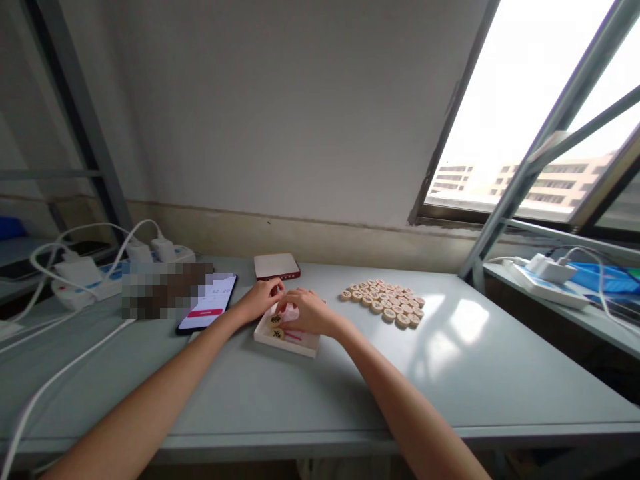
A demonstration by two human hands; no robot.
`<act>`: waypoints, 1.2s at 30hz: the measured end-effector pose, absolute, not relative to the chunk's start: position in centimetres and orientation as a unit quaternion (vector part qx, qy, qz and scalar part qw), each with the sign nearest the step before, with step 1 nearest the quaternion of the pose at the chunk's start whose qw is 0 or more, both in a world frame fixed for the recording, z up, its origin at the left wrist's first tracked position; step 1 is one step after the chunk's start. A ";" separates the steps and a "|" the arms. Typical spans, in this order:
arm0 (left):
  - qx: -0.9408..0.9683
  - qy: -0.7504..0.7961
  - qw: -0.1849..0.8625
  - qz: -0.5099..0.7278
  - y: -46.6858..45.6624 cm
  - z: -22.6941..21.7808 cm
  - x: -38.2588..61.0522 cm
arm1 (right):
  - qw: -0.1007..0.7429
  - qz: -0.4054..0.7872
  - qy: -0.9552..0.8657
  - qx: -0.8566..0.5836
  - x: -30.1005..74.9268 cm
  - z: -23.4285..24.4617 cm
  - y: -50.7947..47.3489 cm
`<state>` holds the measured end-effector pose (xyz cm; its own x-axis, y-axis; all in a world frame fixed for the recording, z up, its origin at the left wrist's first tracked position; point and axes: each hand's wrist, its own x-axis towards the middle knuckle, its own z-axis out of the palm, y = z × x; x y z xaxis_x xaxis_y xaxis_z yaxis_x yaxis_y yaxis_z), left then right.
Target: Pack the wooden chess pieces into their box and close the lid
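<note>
Our left hand and right hand curl closely over the white box on the worktop, fingers narrow above its chess pieces; any grip is hidden. Loose pieces lie just right.

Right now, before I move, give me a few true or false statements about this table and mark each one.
1. Wooden xiangqi pieces lie in a tight cluster on the table, to the right of the hands. True.
2. The left hand and the right hand are both over a white tray. True.
3. The phone lies to the right of the white tray. False: it lies to the left of the tray.
4. The flat red-edged box sits inside the white tray. False: it sits apart from the tray, on the table beyond it.
</note>
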<state>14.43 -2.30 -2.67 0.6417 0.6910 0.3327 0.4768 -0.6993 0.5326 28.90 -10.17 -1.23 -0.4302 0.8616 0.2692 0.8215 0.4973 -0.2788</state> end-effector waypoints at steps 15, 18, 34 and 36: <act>0.890 0.341 0.179 0.245 -2.1 -2.8 14.4 | 0.175 0.131 -0.773 -0.595 37.0 3.3 -11.8; 0.889 0.345 0.179 0.242 -2.1 -2.8 14.4 | 0.069 0.187 -0.714 -0.672 39.5 3.8 -12.9; 0.889 0.342 0.185 0.242 -2.1 -2.9 14.3 | 0.065 -0.029 -0.661 -0.747 37.4 1.2 -11.4; 0.890 0.336 0.187 0.245 -2.2 -2.8 14.3 | 0.070 -0.027 -0.664 -0.744 37.7 1.3 -11.5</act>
